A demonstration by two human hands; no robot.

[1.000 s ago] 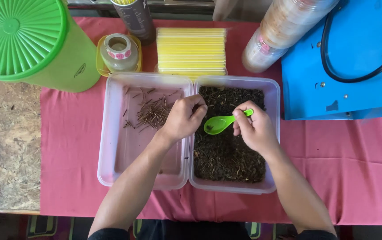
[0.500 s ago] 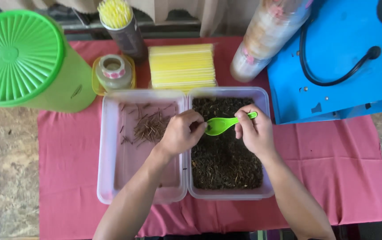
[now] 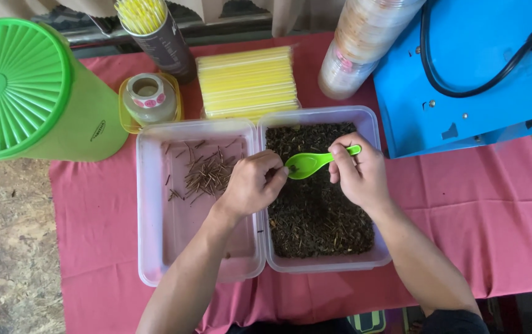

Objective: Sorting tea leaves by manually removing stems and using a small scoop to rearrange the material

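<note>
Two clear plastic tubs stand side by side on a red cloth (image 3: 482, 229). The right tub (image 3: 374, 260) is filled with dark dried leaves (image 3: 315, 216). The left tub (image 3: 148, 204) holds a small heap of thin brown stems (image 3: 207, 175). My right hand (image 3: 358, 170) holds a green plastic spoon (image 3: 311, 162) by its handle over the leaves. My left hand (image 3: 253, 182) has its fingertips pinched at the spoon's bowl, above the wall between the tubs.
A big green lidded container (image 3: 25, 93) stands at the far left, a small jar (image 3: 148, 98) on a yellow lid beside it. Behind the tubs are a pack of yellow straws (image 3: 247, 80), a can of straws (image 3: 154, 31), stacked cups (image 3: 365, 43) and a blue machine (image 3: 470, 68).
The view has shifted slightly, so the objects sit lower and further left in frame. Both hands stay at the spoon over the leaf tub; my left fingers have closed in on the spoon's bowl.
</note>
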